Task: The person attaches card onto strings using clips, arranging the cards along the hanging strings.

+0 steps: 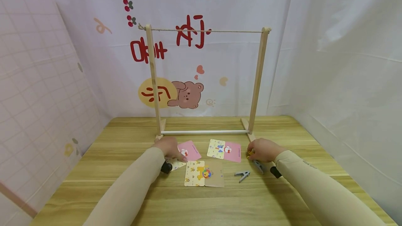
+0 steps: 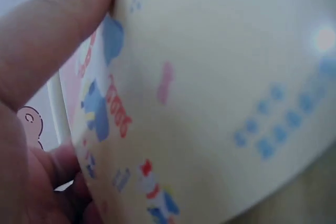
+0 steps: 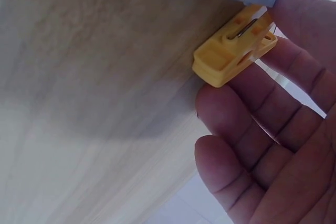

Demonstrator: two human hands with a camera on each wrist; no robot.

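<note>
At the left foot of the wooden frame, my left hand (image 1: pixel 169 147) holds a pink and cream cartoon card (image 1: pixel 190 150). Up close in the left wrist view, the card's cream part (image 2: pixel 205 77) bends, with the thumb in front and fingers behind. My right hand (image 1: pixel 263 150), by the frame's right foot, pinches a yellow clothespin (image 3: pixel 233 48) between thumb and fingers, low over the table. Right beside that hand lies a grey clothespin (image 1: pixel 259 166); a second grey clothespin (image 1: pixel 242 175) lies farther left.
Another pink and cream card (image 1: pixel 233 152) and a cream and brown lion card (image 1: pixel 194 174) lie on the wooden table (image 1: pixel 201 205). Behind them stands the wooden frame (image 1: pixel 258 83), with a rope (image 1: pixel 220 31) strung across its top and a white bar (image 1: pixel 205 132) low down.
</note>
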